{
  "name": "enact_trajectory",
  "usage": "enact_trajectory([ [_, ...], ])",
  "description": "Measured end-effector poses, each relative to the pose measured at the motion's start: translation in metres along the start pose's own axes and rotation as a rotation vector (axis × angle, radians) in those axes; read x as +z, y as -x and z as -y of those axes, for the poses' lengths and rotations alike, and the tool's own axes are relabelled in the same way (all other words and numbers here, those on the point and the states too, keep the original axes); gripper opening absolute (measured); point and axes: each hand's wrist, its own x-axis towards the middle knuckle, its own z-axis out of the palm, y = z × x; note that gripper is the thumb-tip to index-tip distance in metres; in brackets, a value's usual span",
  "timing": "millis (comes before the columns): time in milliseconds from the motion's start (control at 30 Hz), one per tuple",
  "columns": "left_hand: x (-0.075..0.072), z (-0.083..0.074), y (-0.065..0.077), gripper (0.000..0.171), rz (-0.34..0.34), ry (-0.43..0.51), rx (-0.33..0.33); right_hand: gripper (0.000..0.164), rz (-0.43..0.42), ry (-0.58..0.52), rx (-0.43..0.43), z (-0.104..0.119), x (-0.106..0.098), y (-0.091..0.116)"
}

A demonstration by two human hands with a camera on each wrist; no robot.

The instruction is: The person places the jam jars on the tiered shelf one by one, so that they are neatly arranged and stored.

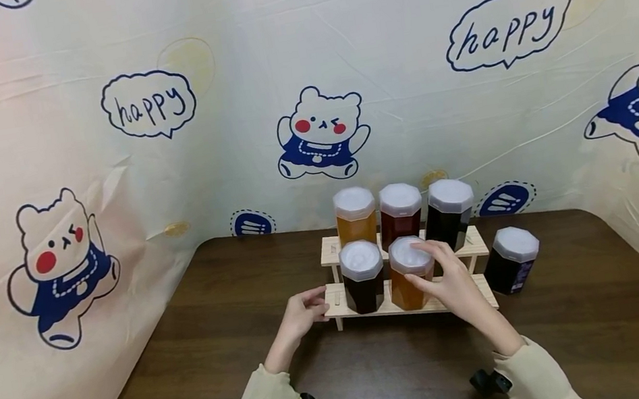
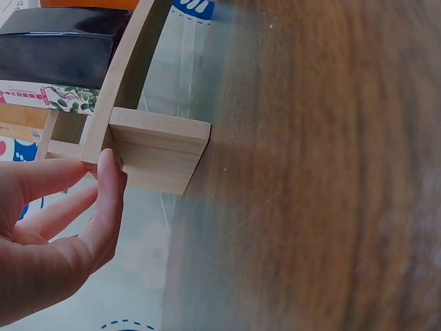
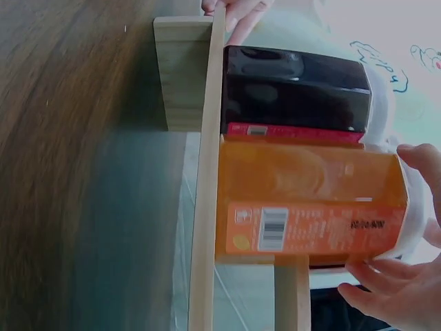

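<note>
A two-tier wooden rack [image 1: 337, 299] stands on the table with octagonal, white-lidded jars on both steps. At the front step's left end, my left hand [image 1: 300, 314] pinches the board's edge between thumb and fingers, as the left wrist view shows closely. My right hand [image 1: 455, 281] grips an amber jar [image 3: 303, 172] around its lid, thumb on one side and fingers on the other. The jar is upright, its base at the front board. Beside it on the left is a dark jar [image 1: 365, 294] with a pink label strip.
On the back step stand a golden jar [image 1: 357, 229], a dark red jar [image 1: 401, 225] and a near-black jar [image 1: 444, 226]. Another dark jar [image 1: 510, 265] sits on the brown table [image 1: 224, 349] to the rack's right. A printed curtain [image 1: 249, 134] hangs behind and along the sides.
</note>
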Motion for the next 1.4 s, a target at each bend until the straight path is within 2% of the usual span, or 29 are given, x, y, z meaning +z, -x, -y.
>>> enact_trajectory([
  [167, -0.002, 0.016, -0.009, 0.038, 0.002, 0.004, -0.003, 0.047, -0.016, 0.021, -0.047, -0.005, -0.010, 0.003],
  [300, -0.003, 0.027, -0.015, 0.038, 0.000, 0.000, -0.003, 0.046, -0.013, 0.041, -0.053, -0.008, -0.019, 0.005],
  [567, -0.002, 0.027, -0.015, 0.038, -0.020, -0.006, -0.013, 0.038, -0.050, 0.092, -0.094, -0.018, -0.037, 0.009],
  [700, -0.002, 0.027, -0.015, 0.038, -0.012, -0.005, -0.004, 0.034, -0.078, 0.109, -0.083, -0.025, -0.046, 0.012],
  [733, -0.002, 0.028, -0.015, 0.038, -0.011, -0.004, -0.002, 0.033, -0.079, 0.066, -0.097, -0.044, -0.044, 0.014],
  [933, -0.003, 0.027, -0.015, 0.038, -0.006, 0.001, -0.011, 0.033, -0.091, 0.111, -0.059, -0.055, -0.057, 0.017],
  [967, -0.003, 0.028, -0.015, 0.038, -0.006, 0.000, -0.012, 0.032, -0.094, 0.168, -0.033, -0.039, -0.064, 0.016],
  [1200, -0.003, 0.027, -0.015, 0.038, -0.003, 0.000, -0.009, 0.033, -0.092, 0.217, 0.020, -0.049, -0.078, 0.018],
  [1400, -0.003, 0.028, -0.015, 0.038, -0.007, -0.002, -0.010, 0.033, -0.107, 0.236, 0.023, -0.063, -0.086, 0.019],
])
